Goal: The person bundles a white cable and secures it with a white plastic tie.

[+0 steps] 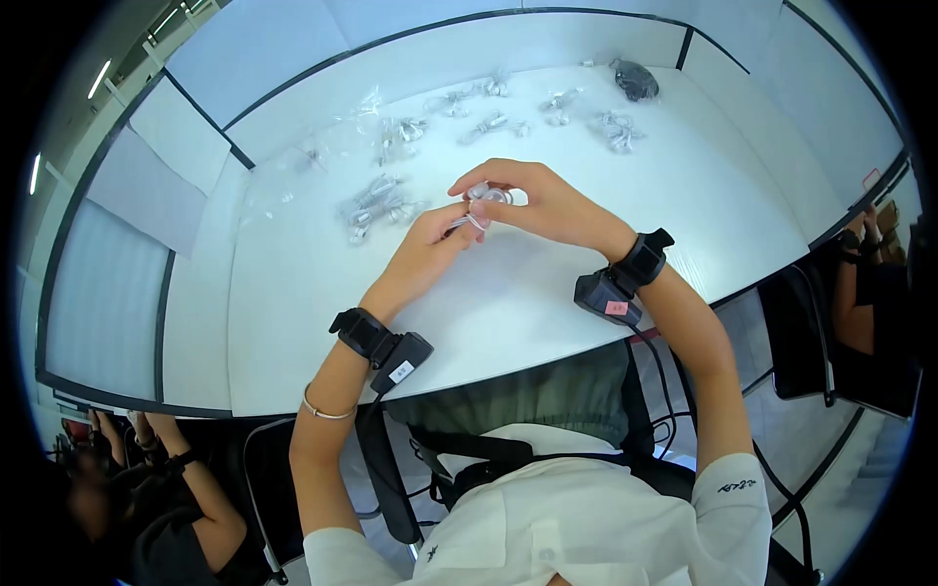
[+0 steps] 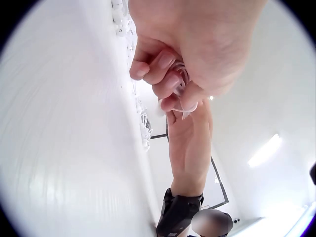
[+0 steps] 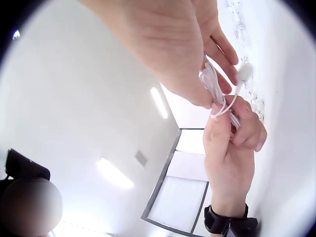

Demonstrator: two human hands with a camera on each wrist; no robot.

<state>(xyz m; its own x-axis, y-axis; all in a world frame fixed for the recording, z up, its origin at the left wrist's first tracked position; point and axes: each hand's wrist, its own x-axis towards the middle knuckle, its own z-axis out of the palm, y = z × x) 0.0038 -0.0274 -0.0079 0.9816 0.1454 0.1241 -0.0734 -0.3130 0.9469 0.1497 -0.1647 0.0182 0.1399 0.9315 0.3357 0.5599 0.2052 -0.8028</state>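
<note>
A coiled white cable [image 3: 211, 81] is between my two hands, above the table. My left hand [image 1: 437, 244] grips its lower end, with the fingers curled round the strands. My right hand [image 1: 557, 203] holds the upper part between thumb and fingers. One strand loops across the bundle near the left thumb, and a blurred white end piece [image 3: 244, 73] stands off beside the right fingers. In the left wrist view, the left fingers [image 2: 165, 74] hide much of the cable.
Several bagged white cables [image 1: 376, 205] lie left of the hands on the white table [image 1: 322, 322]. More cable bundles [image 1: 616, 129] and a black bagged item [image 1: 635, 80] are toward the back. Low white partitions [image 1: 449, 54] border the table; other people sit at both sides.
</note>
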